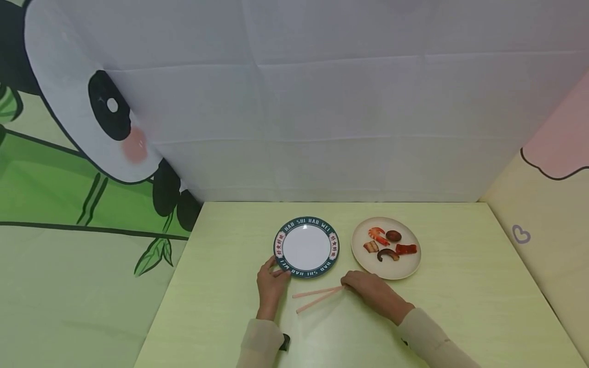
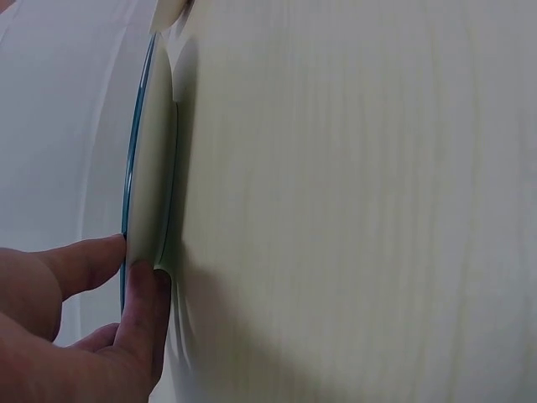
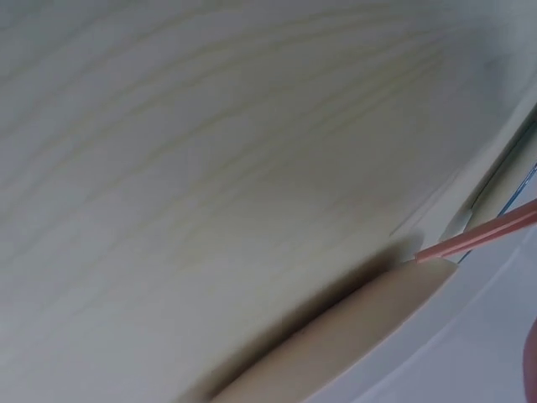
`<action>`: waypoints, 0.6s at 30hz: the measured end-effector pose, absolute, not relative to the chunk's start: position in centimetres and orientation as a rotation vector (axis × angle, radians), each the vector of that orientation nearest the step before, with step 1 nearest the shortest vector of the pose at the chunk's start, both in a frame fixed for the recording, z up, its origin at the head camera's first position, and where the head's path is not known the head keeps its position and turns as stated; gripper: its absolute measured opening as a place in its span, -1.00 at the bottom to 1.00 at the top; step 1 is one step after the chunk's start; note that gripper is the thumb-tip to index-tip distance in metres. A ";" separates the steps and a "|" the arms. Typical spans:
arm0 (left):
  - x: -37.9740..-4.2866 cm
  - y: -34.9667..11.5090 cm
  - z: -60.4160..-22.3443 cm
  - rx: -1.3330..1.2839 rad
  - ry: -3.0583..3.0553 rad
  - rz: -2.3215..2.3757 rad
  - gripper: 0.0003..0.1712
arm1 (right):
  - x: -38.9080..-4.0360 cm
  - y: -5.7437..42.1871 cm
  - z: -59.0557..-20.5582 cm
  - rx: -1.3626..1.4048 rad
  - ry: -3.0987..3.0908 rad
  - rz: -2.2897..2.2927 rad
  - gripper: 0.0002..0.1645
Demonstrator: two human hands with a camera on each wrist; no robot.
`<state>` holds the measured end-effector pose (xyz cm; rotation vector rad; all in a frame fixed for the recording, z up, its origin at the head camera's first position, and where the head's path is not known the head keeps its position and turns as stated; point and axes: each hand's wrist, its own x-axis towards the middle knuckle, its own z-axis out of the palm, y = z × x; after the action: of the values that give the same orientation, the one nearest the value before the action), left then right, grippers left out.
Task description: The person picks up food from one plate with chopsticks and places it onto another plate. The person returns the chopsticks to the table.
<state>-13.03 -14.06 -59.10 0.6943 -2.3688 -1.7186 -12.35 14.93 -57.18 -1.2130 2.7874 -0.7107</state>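
A white plate with a dark teal lettered rim (image 1: 306,248) lies left of the middle of the table. My left hand (image 1: 271,286) pinches its near left rim, thumb on one side and fingers under the other, as the left wrist view shows against the plate's pale underside (image 2: 151,168). My right hand (image 1: 375,294) holds a pair of pink chopsticks (image 1: 317,292) by one end. Their free ends spread apart and point left, near the teal-rimmed plate. Just beyond that hand sits a beige plate (image 1: 386,270) with several food pieces. The right wrist view shows the chopsticks (image 3: 478,241) but little of the hand.
On the beige plate lie a shrimp (image 1: 378,236), a brown oval piece (image 1: 393,235), a striped piece (image 1: 370,247), a dark curved piece (image 1: 389,253) and a red piece (image 1: 406,249). A white cloth (image 1: 322,128) hangs behind the pale table (image 1: 460,306).
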 end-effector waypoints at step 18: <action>-13.0 -14.2 -59.4 0.626 -2.347 -1.727 -0.24 | -11.6 14.9 -57.2 -1.113 2.884 -0.896 -0.69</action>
<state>-13.05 -14.25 -59.36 0.6263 -2.3469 -1.7266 -11.62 14.94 -57.22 -1.1130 2.8839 -0.8963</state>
